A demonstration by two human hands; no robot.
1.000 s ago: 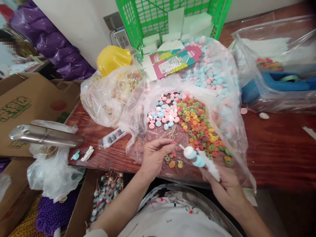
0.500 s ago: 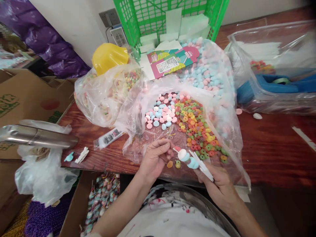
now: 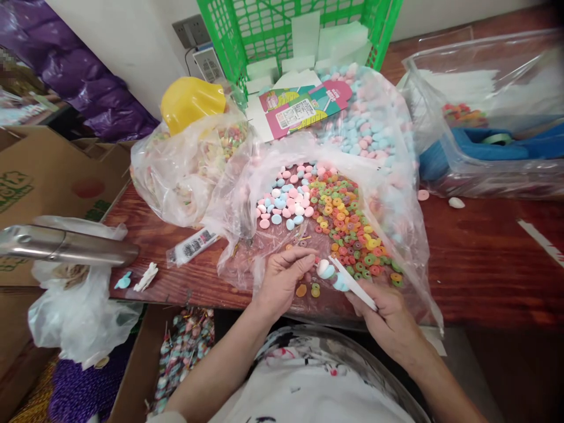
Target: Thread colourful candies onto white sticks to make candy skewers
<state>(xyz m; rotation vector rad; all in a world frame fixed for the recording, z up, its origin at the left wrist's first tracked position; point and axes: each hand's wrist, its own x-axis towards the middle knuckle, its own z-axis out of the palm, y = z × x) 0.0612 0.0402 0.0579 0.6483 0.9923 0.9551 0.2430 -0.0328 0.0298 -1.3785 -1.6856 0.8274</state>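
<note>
Between left hand [image 3: 282, 281] and right hand [image 3: 391, 322], candy skewer [image 3: 327, 271]; white sticks [image 3: 358, 289] alongside.

A pale wall [image 3: 136, 35] rises behind the counter [image 3: 484, 258], whose reddish-brown wood shows dark grain and a slight sheen. A grey socket plate [image 3: 190, 30] is set in the wall toward the left. Below the counter's right end, the light fades into shadow.
</note>
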